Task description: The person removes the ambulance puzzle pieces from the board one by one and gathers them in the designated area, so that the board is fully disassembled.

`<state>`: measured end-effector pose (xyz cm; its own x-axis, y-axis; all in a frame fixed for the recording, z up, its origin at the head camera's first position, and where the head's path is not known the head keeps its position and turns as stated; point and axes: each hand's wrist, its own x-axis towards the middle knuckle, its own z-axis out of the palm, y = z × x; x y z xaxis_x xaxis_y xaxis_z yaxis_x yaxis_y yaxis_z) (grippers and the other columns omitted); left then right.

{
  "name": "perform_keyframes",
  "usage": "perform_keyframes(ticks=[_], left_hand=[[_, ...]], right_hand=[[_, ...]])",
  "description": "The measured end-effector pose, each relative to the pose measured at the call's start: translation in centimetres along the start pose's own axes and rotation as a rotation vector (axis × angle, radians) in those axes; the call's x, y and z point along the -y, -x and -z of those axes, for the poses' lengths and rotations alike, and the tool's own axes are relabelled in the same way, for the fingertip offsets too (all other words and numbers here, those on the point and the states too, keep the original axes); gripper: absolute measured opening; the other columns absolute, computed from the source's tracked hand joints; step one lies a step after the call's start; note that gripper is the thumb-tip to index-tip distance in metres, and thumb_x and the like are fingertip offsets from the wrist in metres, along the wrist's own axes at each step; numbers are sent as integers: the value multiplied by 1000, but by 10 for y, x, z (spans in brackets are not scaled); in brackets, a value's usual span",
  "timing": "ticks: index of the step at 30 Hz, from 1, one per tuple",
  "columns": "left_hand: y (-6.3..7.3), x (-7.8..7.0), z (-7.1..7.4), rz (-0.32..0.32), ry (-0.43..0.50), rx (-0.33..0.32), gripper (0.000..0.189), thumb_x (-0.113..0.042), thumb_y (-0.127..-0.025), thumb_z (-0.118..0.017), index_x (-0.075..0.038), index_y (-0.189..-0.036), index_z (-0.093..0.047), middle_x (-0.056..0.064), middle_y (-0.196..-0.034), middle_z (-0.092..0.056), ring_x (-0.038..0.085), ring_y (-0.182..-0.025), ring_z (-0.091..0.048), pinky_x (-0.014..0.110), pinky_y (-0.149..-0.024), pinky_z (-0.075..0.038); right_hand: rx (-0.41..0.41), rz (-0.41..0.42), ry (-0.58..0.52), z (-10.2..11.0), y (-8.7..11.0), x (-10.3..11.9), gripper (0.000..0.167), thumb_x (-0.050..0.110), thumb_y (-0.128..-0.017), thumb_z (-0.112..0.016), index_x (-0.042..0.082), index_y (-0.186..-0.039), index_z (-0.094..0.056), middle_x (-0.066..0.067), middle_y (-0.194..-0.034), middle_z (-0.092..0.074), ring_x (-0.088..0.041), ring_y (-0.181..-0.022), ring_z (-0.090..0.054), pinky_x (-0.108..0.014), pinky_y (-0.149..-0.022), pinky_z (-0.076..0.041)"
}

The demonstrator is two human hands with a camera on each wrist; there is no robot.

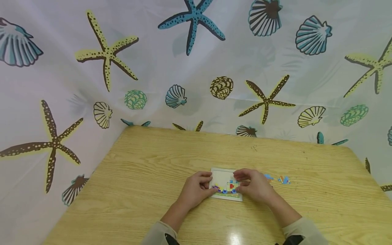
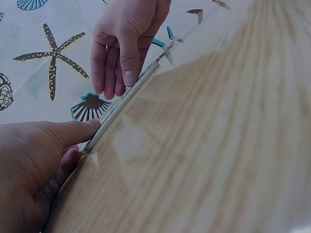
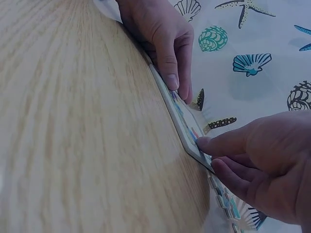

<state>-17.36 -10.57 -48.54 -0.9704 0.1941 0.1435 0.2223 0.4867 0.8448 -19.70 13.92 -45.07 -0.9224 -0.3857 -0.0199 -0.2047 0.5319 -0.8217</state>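
Note:
A small jigsaw puzzle board (image 1: 223, 175) with a pale frame lies on the wooden table, its lower part filled with a colourful train picture and its upper part plain. At its left edge, my left hand (image 1: 196, 191) grips the frame, thumb on top near the train's left end. My right hand (image 1: 255, 185) holds the right side, thumb on the picture's right end and fingers at the edge. The right wrist view shows the right thumb (image 3: 204, 142) on the board's face with a finger beside the edge. The undersides of both grips are hidden.
Loose blue and multicoloured puzzle pieces (image 1: 284, 180) lie on the table (image 1: 147, 163) just right of my right hand, some partly behind it. A white cloth (image 1: 196, 64) printed with starfish and shells hangs around the table's back and sides.

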Motion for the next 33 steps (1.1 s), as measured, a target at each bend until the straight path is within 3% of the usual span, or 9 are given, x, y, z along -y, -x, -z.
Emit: perform_keyframes(ticks=[16,21,27,33], left_hand=[[-1,0,0,-4,-4,3,47,-20,-82,-84,5,-120,-70,11,-131,-63,10,-81,-56,17,-68,-49],[0,0,-1,-5,7,11,47,-21,-82,-84,5,-119,-70,11,-132,-63,10,-81,-56,17,-68,-49],[0,-1,-1,4,17,8,47,-20,-82,-84,5,-119,-70,11,-132,-63,10,-82,-56,17,-68,-50],[0,-3,0,-2,-11,-1,47,-19,-81,-84,4,-119,-70,11,-132,-63,10,-82,-57,16,-68,-50]], right_hand=[[80,80,105,3,-4,-1,39,1,-86,-75,5,-123,-65,-11,-121,-68,-28,-111,-65,-36,-91,-56],[45,35,45,1,-5,-5,36,0,-86,-75,8,-120,-67,-7,-118,-68,-23,-107,-63,-34,-89,-56],[-15,-1,-75,3,-6,-11,28,2,-87,-74,4,-115,-70,-10,-113,-71,-23,-104,-66,-32,-89,-56],[14,-47,-187,10,-6,-15,26,9,-90,-74,1,-114,-71,-14,-114,-72,-20,-100,-70,-25,-79,-56]])
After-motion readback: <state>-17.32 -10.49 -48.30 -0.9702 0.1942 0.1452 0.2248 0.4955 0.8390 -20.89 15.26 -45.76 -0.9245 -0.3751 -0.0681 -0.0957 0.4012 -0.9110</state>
